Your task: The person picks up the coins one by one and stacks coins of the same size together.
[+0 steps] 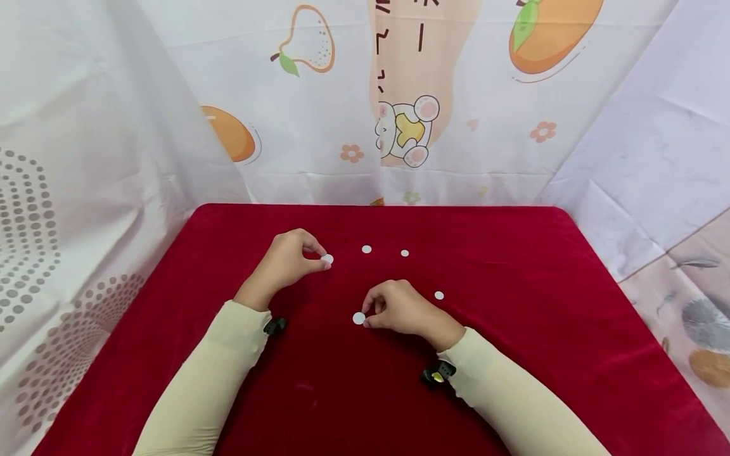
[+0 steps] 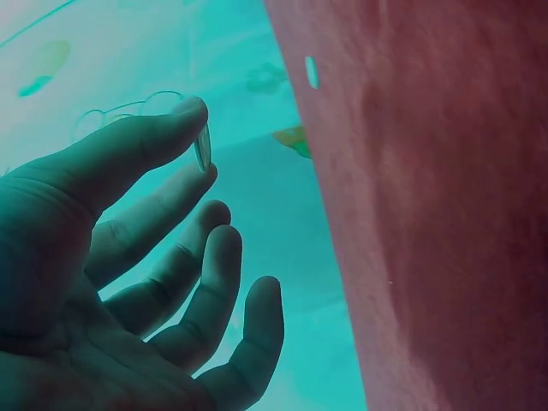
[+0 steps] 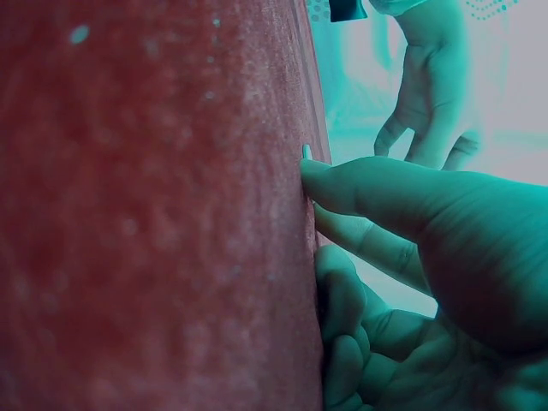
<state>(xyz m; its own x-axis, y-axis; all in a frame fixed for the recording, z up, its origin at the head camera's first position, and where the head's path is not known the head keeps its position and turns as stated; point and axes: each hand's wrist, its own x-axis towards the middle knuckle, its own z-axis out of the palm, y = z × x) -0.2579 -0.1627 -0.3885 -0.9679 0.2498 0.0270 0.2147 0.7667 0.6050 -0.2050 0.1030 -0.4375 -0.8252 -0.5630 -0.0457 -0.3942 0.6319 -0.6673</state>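
Note:
My left hand (image 1: 291, 256) pinches a thin, round white disc (image 1: 327, 259) between thumb and index fingertip over the red cloth. The left wrist view shows this disc (image 2: 203, 151) edge-on, raised off the cloth, while the other fingers are loosely bent. Nearer to me, my right hand (image 1: 402, 308) is low at the cloth, thumb and index finger pinching the right edge of another white disc (image 1: 358, 318). Only a sliver of that disc (image 3: 306, 151) shows past the thumb in the right wrist view. Its remaining fingers curl against the cloth.
Three more white discs lie on the cloth: one at the back middle (image 1: 367, 249), a smaller disc (image 1: 404, 253) to its right, and a disc (image 1: 439, 295) beyond the right hand. Red cloth (image 1: 513, 266) covers the table. A printed white curtain (image 1: 319, 126) hangs behind.

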